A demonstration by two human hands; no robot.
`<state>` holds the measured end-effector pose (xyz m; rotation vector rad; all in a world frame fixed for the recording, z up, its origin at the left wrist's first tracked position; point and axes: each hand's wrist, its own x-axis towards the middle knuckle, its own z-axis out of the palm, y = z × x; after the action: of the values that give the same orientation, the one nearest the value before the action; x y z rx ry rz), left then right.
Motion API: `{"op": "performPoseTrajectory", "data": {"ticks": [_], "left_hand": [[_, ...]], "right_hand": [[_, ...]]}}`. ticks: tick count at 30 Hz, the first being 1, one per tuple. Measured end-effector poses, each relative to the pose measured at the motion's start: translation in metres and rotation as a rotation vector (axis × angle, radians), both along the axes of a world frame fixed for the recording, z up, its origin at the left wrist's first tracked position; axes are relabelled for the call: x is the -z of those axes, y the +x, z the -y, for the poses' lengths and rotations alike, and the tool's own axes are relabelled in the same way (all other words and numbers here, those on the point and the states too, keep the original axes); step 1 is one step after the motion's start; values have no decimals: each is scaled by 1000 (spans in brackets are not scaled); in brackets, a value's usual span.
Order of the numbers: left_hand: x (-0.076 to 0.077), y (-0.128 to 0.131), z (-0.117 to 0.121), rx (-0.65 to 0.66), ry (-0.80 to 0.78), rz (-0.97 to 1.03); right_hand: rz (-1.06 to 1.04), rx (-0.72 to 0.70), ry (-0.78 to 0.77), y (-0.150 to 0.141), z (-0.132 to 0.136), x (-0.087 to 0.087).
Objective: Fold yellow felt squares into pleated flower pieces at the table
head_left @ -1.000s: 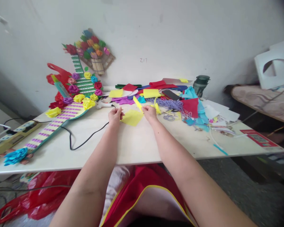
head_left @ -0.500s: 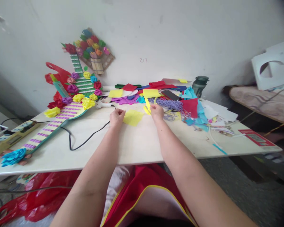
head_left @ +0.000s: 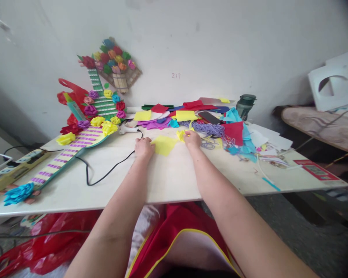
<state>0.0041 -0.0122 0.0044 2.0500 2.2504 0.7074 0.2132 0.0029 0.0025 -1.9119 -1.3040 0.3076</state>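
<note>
A square yellow sheet of crepe paper [head_left: 166, 145] lies flat on the white table in front of me. My left hand [head_left: 144, 147] rests on the table at the sheet's left edge, fingers spread and lowered, the thumb side close to the paper. To the right of the sheet, my right hand [head_left: 192, 139] pinches a crumpled strip of yellow crepe paper [head_left: 180, 135] just above the table. Behind that strip sits a folded yellow paper piece [head_left: 185, 115].
Coloured papers, purple yarn [head_left: 208, 128], a phone [head_left: 209, 117] and a dark bottle [head_left: 245, 106] line the back. On the left stands a guitar-shaped craft [head_left: 72, 152] with paper flowers, near a power strip [head_left: 17, 170]. A black cord [head_left: 104, 179] crosses the table.
My left hand has gone from a pinch to spread fingers lowered onto the table. The yellow strip in my right hand, which hung longer before, is now bunched up at the fingers.
</note>
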Motion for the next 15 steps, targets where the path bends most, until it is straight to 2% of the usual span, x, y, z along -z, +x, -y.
{"op": "performPoseTrajectory", "data": {"ticks": [6, 10, 15], "left_hand": [[-1, 1, -3, -30, -65, -35], [-1, 0, -7, -61, -120, 55], [1, -3, -11, -65, -48, 245]], "right_hand": [[13, 22, 43, -2, 2, -2], [41, 34, 74, -4, 4, -3], [100, -10, 175, -10, 7, 0]]}}
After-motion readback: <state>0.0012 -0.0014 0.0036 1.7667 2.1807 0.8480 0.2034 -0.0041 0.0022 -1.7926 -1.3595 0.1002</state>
